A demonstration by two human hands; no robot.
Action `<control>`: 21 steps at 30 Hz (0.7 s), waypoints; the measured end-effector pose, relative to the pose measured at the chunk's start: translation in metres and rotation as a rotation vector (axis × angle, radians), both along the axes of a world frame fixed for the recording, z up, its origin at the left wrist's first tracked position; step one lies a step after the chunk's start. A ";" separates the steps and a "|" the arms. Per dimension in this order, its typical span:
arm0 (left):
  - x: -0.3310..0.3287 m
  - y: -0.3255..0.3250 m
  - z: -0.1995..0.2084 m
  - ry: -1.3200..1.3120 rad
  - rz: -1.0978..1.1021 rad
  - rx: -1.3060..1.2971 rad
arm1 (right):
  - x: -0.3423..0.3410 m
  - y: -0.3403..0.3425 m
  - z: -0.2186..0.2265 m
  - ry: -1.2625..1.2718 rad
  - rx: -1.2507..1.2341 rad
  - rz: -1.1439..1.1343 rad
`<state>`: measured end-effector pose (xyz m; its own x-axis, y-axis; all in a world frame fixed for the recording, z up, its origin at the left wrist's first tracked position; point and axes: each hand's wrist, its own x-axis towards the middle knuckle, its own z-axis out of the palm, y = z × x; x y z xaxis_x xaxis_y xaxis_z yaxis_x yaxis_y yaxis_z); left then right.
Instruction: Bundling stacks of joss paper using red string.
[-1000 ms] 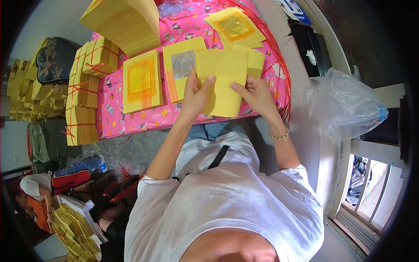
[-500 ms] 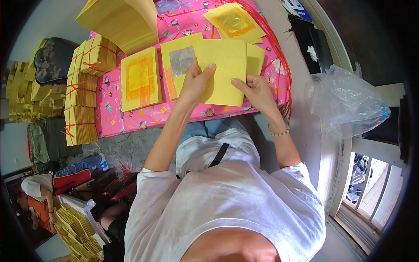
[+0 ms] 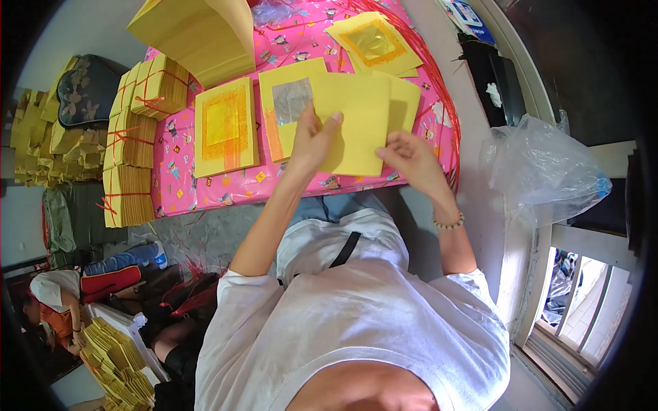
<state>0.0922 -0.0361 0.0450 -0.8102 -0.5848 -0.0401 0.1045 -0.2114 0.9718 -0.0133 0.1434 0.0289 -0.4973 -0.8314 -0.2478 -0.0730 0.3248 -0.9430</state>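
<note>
My left hand (image 3: pixel 315 140) pinches a plain yellow sheet of joss paper (image 3: pixel 356 123) by its left edge, thumb on top. At the sheet's lower right edge, my right hand (image 3: pixel 412 163) has its fingers curled, thumb and fingertips pinched on the paper. Partly beneath the held sheet lie a joss paper with a silver foil square (image 3: pixel 291 101) at the left and another yellow sheet (image 3: pixel 407 103) at the right. Left of my hands is a stack of joss paper with a gold square (image 3: pixel 225 127) and orange printing.
The pink patterned table cover (image 3: pixel 205 192) bears gold-foil sheets (image 3: pixel 373 42), red strings (image 3: pixel 439 82) and a tall curved yellow stack (image 3: pixel 199 41). Tied bundles (image 3: pixel 130 140) line the left edge. A clear plastic bag (image 3: pixel 548 168) hangs right. A person (image 3: pixel 58 294) handles yellow bundles lower left.
My right hand has slid down the held sheet's right edge, its thumb shifting from the face toward the edge. The left hand keeps its hold. The whole view has shifted slightly.
</note>
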 end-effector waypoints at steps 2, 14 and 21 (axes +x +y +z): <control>0.008 0.005 -0.004 0.057 -0.153 -0.012 | 0.000 -0.003 0.027 -0.071 -0.327 -0.257; 0.031 0.015 -0.002 -0.128 -0.468 -0.832 | -0.014 -0.014 0.037 0.066 -0.169 -0.075; 0.003 -0.007 -0.017 -0.035 -0.435 -0.739 | -0.038 0.001 0.046 -0.095 -0.243 -0.371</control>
